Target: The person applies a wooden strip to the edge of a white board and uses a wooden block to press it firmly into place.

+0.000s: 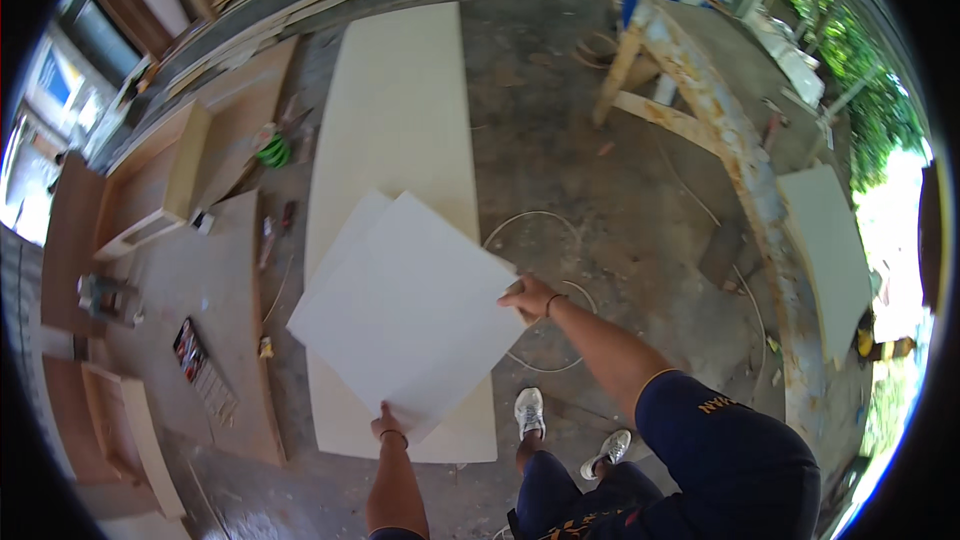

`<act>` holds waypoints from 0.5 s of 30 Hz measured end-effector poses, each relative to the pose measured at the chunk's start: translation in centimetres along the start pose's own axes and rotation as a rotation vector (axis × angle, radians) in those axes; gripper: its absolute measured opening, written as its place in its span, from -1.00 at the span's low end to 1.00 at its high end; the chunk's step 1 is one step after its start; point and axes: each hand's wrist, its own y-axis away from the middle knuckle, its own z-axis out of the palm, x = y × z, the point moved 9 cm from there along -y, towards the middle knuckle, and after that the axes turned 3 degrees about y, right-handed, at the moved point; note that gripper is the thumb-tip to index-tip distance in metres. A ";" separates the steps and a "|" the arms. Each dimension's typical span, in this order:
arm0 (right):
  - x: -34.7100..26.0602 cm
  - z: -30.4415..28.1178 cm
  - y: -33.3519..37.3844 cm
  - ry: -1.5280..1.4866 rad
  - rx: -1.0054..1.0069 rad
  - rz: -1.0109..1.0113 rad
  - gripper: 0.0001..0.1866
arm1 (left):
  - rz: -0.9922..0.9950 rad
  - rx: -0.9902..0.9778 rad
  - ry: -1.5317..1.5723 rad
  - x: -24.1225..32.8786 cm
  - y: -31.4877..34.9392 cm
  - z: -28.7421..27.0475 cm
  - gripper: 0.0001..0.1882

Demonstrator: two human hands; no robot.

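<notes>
My right hand (530, 297) is closed on the right corner of a thin white square board (420, 285). At the board's lower edge my left hand (388, 422) pinches it, thumb on top. A second white sheet (335, 275) lies under the first, turned a little and showing along its upper left side. Both overlap a long cream panel (400, 90) that stretches away from me on the floor; whether they touch it, I cannot tell. The fingers under the board are hidden.
Wooden panels with a box-like frame (150, 200) lie on the left, with an open tool case (205, 365) and a green coil (273, 147). A worn workbench (720, 120) stands at right, a pale board (825, 250) on it. Thin cable loops (535, 215) lie on the floor.
</notes>
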 end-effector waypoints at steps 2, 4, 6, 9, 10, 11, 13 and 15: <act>3.3 -1.1 1.1 -0.008 0.074 0.001 -0.35 | -0.052 -0.037 0.061 1.1 0.8 1.7 -0.28; 4.3 -1.0 3.3 -0.160 0.128 -0.097 -0.35 | -0.079 -0.007 0.095 1.7 0.5 2.2 -0.39; 5.6 -0.8 5.5 0.080 0.119 -0.045 -0.32 | -0.136 -0.144 0.283 0.9 -0.2 4.0 -0.48; 5.9 -1.5 12.6 0.035 0.151 -0.100 -0.27 | -0.124 -0.420 0.378 1.8 -0.4 5.5 -0.43; 7.8 -2.0 14.8 0.011 0.176 -0.080 -0.25 | -0.097 -0.278 0.173 3.1 0.4 4.9 -0.41; 8.8 -2.4 17.9 -0.030 0.170 -0.036 -0.25 | -0.060 -0.112 -0.018 4.2 1.1 3.3 -0.40; 12.5 -4.2 24.3 -0.056 0.240 0.040 -0.26 | 0.061 0.089 -0.352 8.0 5.2 3.3 -0.39; 16.3 -5.4 30.5 -0.090 0.341 0.093 -0.25 | 0.200 0.329 -0.659 11.4 10.2 4.0 -0.38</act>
